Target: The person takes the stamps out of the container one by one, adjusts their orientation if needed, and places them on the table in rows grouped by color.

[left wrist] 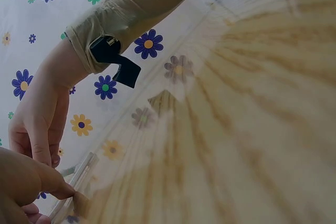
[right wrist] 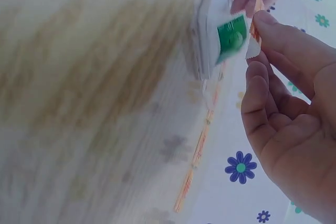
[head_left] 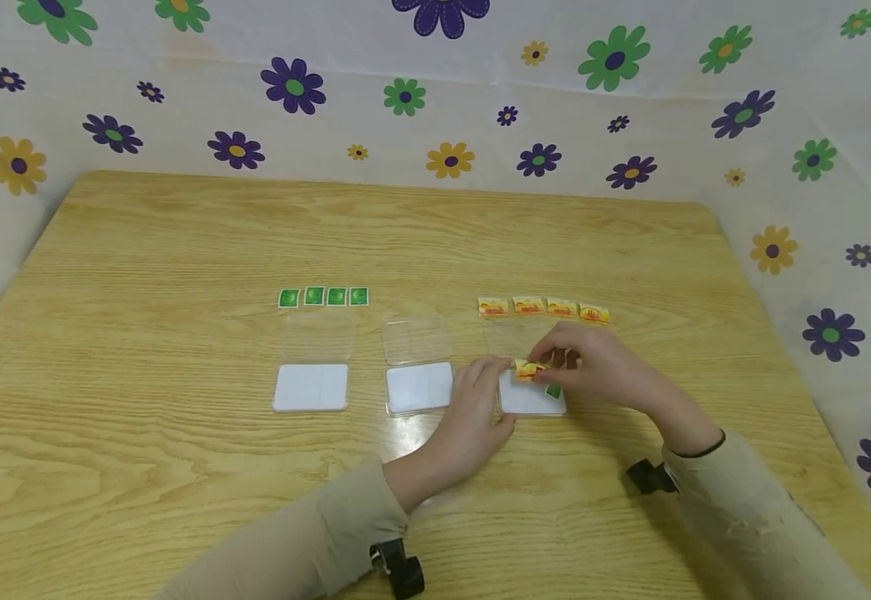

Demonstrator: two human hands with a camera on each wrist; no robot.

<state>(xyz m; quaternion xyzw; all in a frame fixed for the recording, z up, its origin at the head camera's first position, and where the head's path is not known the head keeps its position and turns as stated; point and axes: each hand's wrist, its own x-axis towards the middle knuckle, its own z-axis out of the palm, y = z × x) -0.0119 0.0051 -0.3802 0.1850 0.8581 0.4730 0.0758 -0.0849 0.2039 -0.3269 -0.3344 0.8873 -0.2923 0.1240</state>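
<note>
My right hand (head_left: 593,367) pinches an orange stamp (head_left: 528,371) between thumb and fingertips, over the right-hand clear plastic case (head_left: 528,404), which has a white insert. In the right wrist view that stamp (right wrist: 255,32) is tilted, with a notched pale edge showing. A green stamp (right wrist: 232,38) lies on the insert beside it. My left hand (head_left: 468,421) holds the same case at its left side, fingers by the far corner and thumb at the near edge. In the left wrist view a fingertip presses the rim of the case (left wrist: 79,174). The case's open lid is partly hidden by my right hand.
Two more open cases with white inserts, a left one (head_left: 311,387) and a middle one (head_left: 419,388), stand in line. Behind them lies a row of several green stamps (head_left: 337,297). Several orange stamps (head_left: 561,307) lie in a row behind the right-hand case.
</note>
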